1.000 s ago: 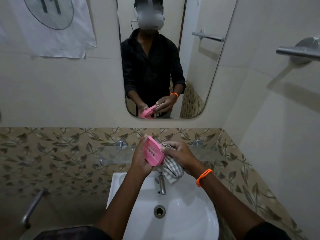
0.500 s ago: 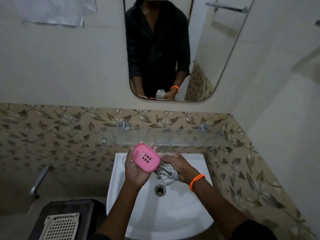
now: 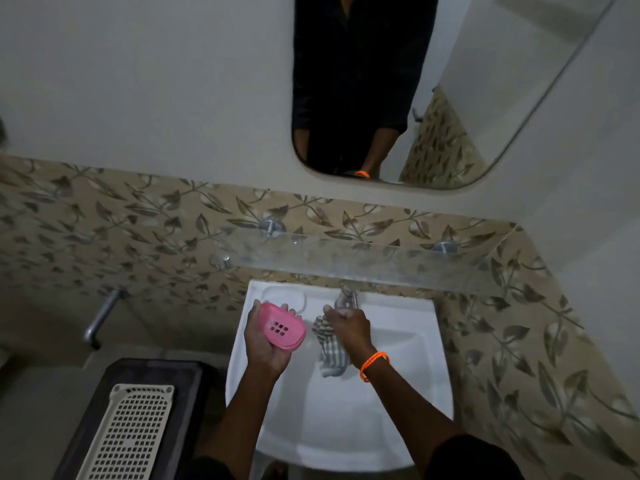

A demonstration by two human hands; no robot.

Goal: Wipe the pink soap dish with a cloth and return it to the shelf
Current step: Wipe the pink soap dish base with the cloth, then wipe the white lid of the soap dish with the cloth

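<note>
- Pink soap dish [image 3: 282, 327] sits cupped in your left hand [image 3: 266, 344] above the sink [image 3: 408, 344], below the glass shelf [image 3: 363, 263].
- Your right hand [image 3: 348, 329] grips the striped cloth [image 3: 329, 351], just beside the dish.

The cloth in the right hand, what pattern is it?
The cloth is striped or checked in grey and white; the head view shows it best, held by the right hand over the sink.
</note>
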